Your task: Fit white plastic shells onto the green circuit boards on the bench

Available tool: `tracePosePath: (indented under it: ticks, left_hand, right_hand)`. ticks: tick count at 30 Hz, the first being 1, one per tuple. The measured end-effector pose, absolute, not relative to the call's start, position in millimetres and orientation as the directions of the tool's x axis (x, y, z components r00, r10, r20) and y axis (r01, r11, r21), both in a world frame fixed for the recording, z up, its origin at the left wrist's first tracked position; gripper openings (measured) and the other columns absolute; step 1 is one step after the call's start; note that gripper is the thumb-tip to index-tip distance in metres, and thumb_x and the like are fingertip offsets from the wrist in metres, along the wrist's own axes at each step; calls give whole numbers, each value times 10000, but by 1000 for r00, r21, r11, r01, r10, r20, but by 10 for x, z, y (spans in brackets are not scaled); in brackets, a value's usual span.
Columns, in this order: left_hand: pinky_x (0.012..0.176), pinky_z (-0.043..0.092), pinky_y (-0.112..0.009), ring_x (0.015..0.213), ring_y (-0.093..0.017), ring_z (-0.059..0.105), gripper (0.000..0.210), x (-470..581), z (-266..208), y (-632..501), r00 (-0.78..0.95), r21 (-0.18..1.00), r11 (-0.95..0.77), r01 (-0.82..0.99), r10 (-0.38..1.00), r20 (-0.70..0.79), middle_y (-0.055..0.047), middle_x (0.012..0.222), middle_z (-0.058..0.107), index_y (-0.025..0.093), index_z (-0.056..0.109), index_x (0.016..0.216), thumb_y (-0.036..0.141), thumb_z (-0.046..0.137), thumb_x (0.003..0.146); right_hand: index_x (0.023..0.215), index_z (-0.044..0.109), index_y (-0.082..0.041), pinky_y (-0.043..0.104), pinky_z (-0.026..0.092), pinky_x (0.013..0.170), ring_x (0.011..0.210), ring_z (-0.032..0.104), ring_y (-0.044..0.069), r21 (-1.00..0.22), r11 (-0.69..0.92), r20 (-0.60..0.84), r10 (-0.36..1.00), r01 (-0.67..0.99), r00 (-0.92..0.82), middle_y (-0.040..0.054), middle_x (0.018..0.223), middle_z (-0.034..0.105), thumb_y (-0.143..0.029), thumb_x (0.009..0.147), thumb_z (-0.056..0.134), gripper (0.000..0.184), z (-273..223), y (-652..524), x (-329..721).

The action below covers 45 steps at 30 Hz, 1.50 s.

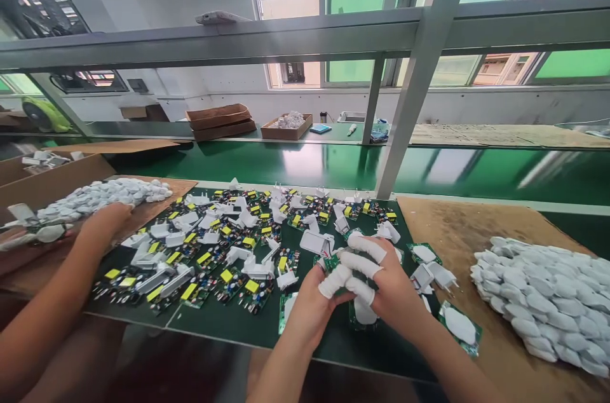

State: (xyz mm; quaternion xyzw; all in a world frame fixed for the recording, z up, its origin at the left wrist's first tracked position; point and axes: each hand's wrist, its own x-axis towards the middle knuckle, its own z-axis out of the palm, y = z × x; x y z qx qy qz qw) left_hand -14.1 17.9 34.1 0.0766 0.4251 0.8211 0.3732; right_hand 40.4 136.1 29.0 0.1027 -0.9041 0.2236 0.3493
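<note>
My left hand (309, 307) and my right hand (388, 279) meet above the dark green work surface, fingers closed around a small green circuit board (328, 262). White wraps cover several fingertips and hide much of the board. A white plastic charger housing (314, 241) is just beyond my fingers, beside the board; whether it is joined to it I cannot tell. Below my hands lies a circuit board with a white pad (365, 313), partly covered. More white housings (438, 274) and a padded board (460, 327) lie to the right of my right hand.
Many circuit boards with yellow parts (251, 286) and white housings spread leftward. A heap of white pads (548, 301) sits on cardboard at right. At left, a co-worker's arm (71, 282) reaches toward another white heap (109, 194). A metal post (405, 98) rises behind the boards.
</note>
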Motion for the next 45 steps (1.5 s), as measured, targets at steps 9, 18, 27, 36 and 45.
tracePosePath:
  ticks: [9, 18, 27, 36, 45]
  left_hand:
    - [764, 411, -280, 891, -206, 506, 470, -115, 247, 229, -810, 895, -318, -314, 582, -77, -51, 908, 605, 160, 537, 978, 181, 671, 528]
    - [755, 416, -298, 889, -228, 508, 426, -60, 264, 208, -778, 839, -338, -426, 611, -148, -62, 899, 610, 148, 577, 893, 191, 695, 486]
    - [717, 435, -290, 824, -205, 536, 337, -61, 223, 235, -845, 808, -373, -456, 466, -262, -20, 788, 622, 155, 564, 687, 364, 707, 464]
    - [833, 382, -313, 943, -225, 487, 344, -78, 210, 123, -786, 915, -247, -319, 608, -110, -56, 912, 605, 162, 592, 845, 234, 694, 525]
    - [782, 407, -298, 864, -208, 518, 323, -93, 184, 60, -783, 828, -332, -452, 592, -191, -42, 827, 621, 159, 607, 762, 324, 702, 501]
  right_hand:
    - [1273, 156, -147, 443, 217, 952, 1154, 224, 256, -861, 507, 98, 78, -45, -992, 132, 1264, 257, -409, 724, 508, 703, 311, 1389, 521]
    - [1268, 190, -187, 386, 274, 928, 1120, 279, 227, -787, 599, 213, 36, -149, -976, 99, 1206, 342, -334, 748, 512, 629, 284, 1304, 473]
    - [1175, 386, -197, 366, 286, 915, 1062, 359, 214, -911, 362, 263, 136, -199, -955, 67, 1165, 417, -345, 812, 415, 393, 240, 1185, 433]
    - [1046, 527, -183, 359, 375, 827, 933, 463, 222, -994, -6, 109, 190, -113, -976, 47, 956, 561, -418, 745, 492, 384, 218, 1166, 308]
    - [1124, 446, -191, 368, 320, 886, 1012, 411, 216, -987, 54, 159, 111, -154, -981, 67, 1077, 487, -453, 758, 464, 451, 237, 1157, 326]
